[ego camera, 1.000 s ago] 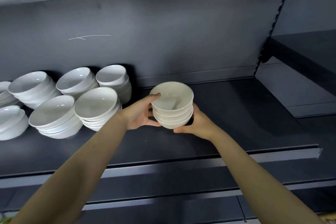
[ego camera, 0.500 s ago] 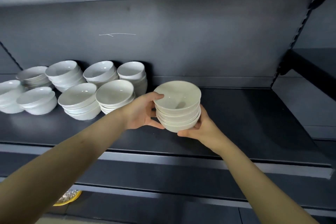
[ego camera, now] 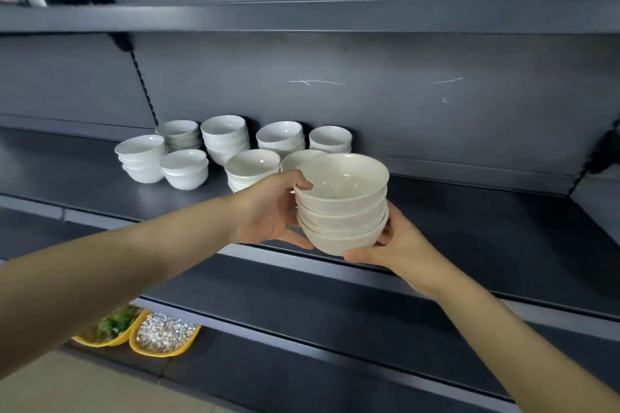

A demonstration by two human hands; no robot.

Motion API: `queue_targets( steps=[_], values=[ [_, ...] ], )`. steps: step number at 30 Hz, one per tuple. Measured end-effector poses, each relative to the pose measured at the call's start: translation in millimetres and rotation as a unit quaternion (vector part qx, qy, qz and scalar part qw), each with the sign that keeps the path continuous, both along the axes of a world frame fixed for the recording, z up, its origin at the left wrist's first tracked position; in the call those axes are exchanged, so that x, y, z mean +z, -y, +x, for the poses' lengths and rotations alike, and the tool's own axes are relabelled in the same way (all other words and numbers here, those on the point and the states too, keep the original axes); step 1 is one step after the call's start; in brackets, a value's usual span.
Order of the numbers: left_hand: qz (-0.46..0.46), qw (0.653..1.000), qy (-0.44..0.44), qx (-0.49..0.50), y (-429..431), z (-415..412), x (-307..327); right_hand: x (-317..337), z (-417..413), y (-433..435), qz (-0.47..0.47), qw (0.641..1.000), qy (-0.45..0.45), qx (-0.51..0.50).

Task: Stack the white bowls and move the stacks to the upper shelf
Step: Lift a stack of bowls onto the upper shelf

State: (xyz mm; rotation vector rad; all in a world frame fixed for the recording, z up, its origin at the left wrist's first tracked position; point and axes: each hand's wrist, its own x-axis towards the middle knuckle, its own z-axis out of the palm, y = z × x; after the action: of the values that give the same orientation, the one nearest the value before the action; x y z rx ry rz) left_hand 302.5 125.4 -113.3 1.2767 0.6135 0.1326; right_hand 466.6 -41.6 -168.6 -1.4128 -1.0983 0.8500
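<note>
Two hands clamp one upright stack of four glossy white ceramic bowls (ego camera: 342, 211) between them: left hand (ego camera: 265, 208) curled round its side, right hand (ego camera: 396, 241) cupped under its base. Behind stand more white bowl stacks (ego camera: 224, 141); the dark grey metal upper shelf (ego camera: 335, 15) lies well above.
</note>
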Motion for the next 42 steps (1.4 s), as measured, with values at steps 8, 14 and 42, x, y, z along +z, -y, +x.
queue_targets(
  steps=[8,14,42],
  values=[
    [0.062,0.997,0.005,0.043,-21,-139,58,43,-127,-46,0.033,0.999,0.016,0.036],
    [0.122,0.989,0.015,0.083,-34,-219,112,90,-198,-82,0.068,0.995,0.044,0.053],
    [0.32,0.928,0.043,0.188,-217,-267,289,285,-247,-296,0.138,0.977,0.084,0.141]
  ],
)
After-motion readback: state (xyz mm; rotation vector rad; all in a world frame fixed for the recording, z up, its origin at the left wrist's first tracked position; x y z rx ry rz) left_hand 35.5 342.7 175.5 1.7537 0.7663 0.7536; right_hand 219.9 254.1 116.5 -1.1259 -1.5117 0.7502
